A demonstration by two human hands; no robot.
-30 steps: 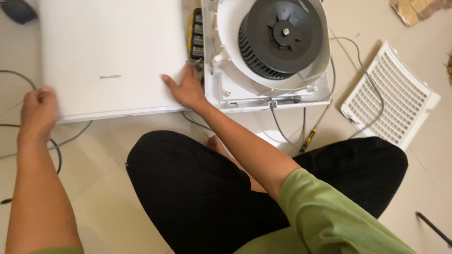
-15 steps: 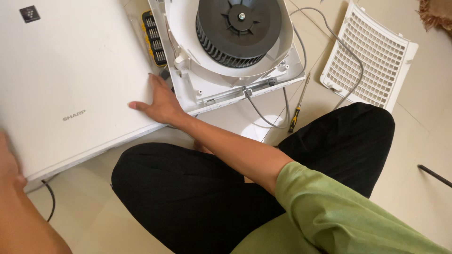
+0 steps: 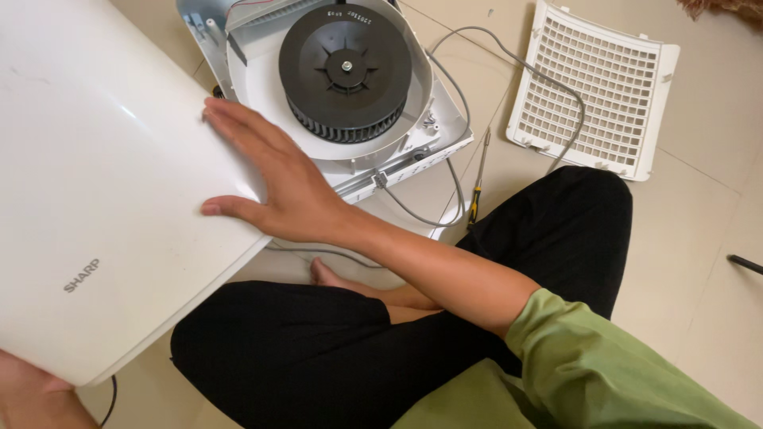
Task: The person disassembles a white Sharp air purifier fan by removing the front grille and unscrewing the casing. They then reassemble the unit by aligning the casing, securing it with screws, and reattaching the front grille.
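Observation:
A large white plastic panel [image 3: 103,199] fills the left of the head view, tilted over my lap. My right hand [image 3: 290,191] lies flat on its right side, fingers spread, thumb along the lower edge. My left hand [image 3: 28,393] grips the panel's bottom-left corner from beneath and is mostly out of frame. Just beyond my right hand sits a white fan housing [image 3: 433,139] with a round black blower wheel [image 3: 346,67] in it. The panel's edge covers the housing's left side.
A white grille [image 3: 592,91] lies on the tiled floor at the upper right. A grey cable [image 3: 548,87] loops from the housing past it. A yellow-handled screwdriver [image 3: 477,191] lies beside my knee. A dark rod [image 3: 743,262] shows at the right edge.
The panel has swung left and toward me, tilting. My right hand has slid from its edge onto its top face. My left hand has dropped to the bottom-left corner.

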